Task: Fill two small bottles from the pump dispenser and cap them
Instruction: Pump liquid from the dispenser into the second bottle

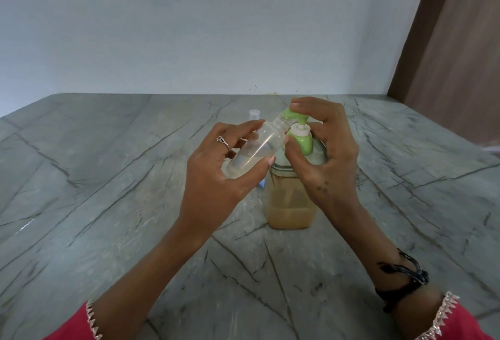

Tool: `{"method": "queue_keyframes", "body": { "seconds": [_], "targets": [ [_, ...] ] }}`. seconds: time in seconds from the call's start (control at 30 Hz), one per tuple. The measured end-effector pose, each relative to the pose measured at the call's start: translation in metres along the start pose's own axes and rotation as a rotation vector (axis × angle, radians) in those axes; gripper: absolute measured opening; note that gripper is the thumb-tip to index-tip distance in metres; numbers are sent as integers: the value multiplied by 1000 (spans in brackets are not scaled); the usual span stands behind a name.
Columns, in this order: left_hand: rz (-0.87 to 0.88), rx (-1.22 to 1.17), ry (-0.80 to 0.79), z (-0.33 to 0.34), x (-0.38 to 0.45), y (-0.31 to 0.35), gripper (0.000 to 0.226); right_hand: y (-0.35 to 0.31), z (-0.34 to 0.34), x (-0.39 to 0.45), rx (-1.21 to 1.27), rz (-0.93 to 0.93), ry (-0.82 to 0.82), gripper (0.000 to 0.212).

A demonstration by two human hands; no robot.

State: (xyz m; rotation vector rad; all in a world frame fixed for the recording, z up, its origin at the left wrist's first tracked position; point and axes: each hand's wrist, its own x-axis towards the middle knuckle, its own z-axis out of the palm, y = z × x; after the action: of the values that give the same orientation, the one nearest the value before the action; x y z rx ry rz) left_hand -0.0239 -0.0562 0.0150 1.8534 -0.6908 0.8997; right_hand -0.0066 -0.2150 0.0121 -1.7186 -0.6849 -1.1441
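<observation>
Head view: left hand (216, 169) grips a tilted small clear bottle (255, 147), its mouth at the green pump nozzle (372, 115), right hand (322, 147) fingers curled over the pump dispenser (293, 199) head, standing on the marble bench (108, 177), another small bottle (254, 115) behind.

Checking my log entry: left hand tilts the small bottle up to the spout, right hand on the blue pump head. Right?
Not quite: the pump head is green, not blue, as the head view shows. The rest holds: left hand tilts the bottle to the spout, right hand on the pump.
</observation>
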Motion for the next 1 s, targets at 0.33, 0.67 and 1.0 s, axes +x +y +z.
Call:
{"method": "queue_keyframes", "body": {
  "seconds": [0.33,0.67,1.0],
  "targets": [
    [9,39,-13,-2,-3,-2,44,-2,1,3,-87,9,72,21],
    [16,4,-7,-1,0,-2,43,1,0,-1,-61,6,18,26],
    [17,27,-17,0,0,-4,44,-4,1,4,-27,-11,46,35]
  ]
}}
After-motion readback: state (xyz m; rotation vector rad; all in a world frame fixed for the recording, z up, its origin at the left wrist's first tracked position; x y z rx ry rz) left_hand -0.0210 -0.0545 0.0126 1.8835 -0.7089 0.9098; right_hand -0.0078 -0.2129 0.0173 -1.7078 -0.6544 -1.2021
